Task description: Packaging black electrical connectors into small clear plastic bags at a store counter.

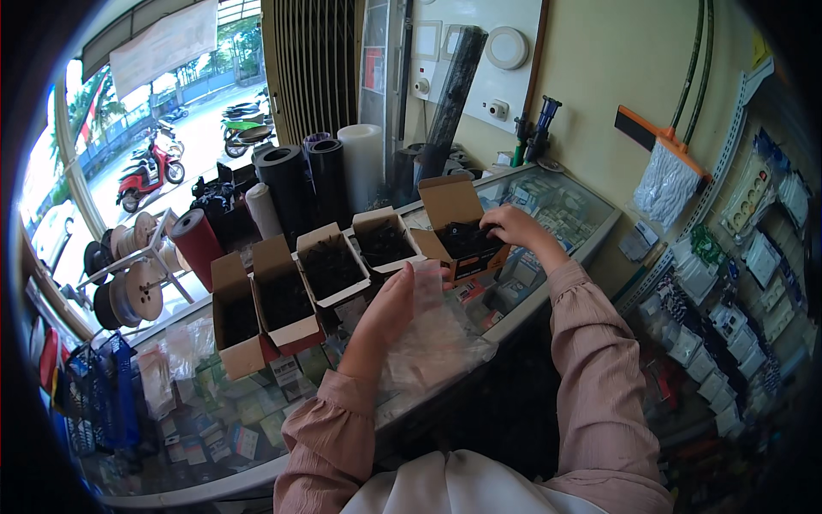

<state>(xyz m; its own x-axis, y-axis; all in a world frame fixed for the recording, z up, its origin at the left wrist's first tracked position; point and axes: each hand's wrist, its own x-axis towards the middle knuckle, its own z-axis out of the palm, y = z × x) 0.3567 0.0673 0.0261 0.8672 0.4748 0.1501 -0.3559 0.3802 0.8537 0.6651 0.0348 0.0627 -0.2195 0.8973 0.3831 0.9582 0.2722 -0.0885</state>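
Note:
My left hand (387, 307) holds a small clear zip bag (429, 286) upright above the glass counter. Under it lies a loose pile of clear plastic bags (437, 350). At the right end of a row of cardboard boxes, my right hand (514, 226) reaches over the rim of an open black-and-orange box (472, 257). Its fingertips are down among small black parts (457, 234), so whether they grip one cannot be seen. More open boxes of dark small pieces stand to the left: a white-edged box (385, 241), another white-edged box (331, 266), and two brown-flapped boxes (282, 299) (237, 318).
The glass display counter (359, 443) holds packaged goods. Rolls of sheeting (282, 180) stand behind the boxes, beside wire spools (141, 292). Blue plastic baskets (106, 398) sit at the left end. A mop (668, 180) and hanging packets (713, 340) line the right wall.

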